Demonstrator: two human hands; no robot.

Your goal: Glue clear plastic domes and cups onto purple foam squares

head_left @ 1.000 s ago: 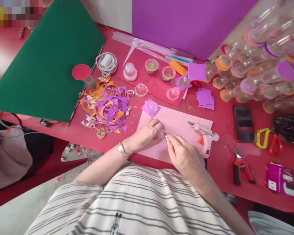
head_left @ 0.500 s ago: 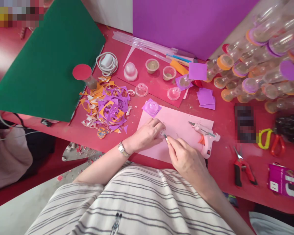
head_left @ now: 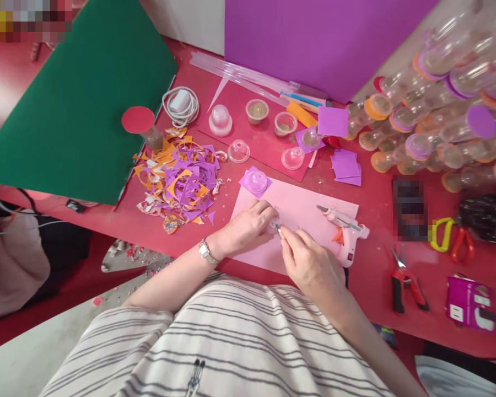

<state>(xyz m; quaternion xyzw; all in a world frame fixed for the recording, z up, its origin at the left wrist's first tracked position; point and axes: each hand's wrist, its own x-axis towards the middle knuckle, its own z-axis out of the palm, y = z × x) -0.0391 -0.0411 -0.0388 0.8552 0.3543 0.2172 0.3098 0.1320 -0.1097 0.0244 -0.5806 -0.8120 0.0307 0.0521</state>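
Observation:
On the pink sheet (head_left: pixel 301 204), my left hand (head_left: pixel 247 225) is closed round a small clear plastic piece (head_left: pixel 271 225), mostly covered by the fingers. My right hand (head_left: pixel 310 258) pinches a slim tool with a narrow metal tip (head_left: pixel 278 227), which meets the clear piece; its exact kind is too small to tell. Just beyond the left hand, a clear dome lid (head_left: pixel 256 181) rests on a purple square. A pink glue gun (head_left: pixel 349 242) lies on the sheet to the right of my right hand.
Orange and purple paper scraps (head_left: pixel 186 179) are heaped at left. Small cups (head_left: pixel 257 111) and more dome lids stand behind. Clear bottle-like pieces (head_left: pixel 438 127) are stacked at right, above red-handled snips (head_left: pixel 407 284) and scissors (head_left: pixel 442 234). A green board (head_left: pixel 82 105) leans at left.
The tool's tip and my right hand have shifted very slightly left. My left hand keeps its hold on the clear piece; the view has moved a little.

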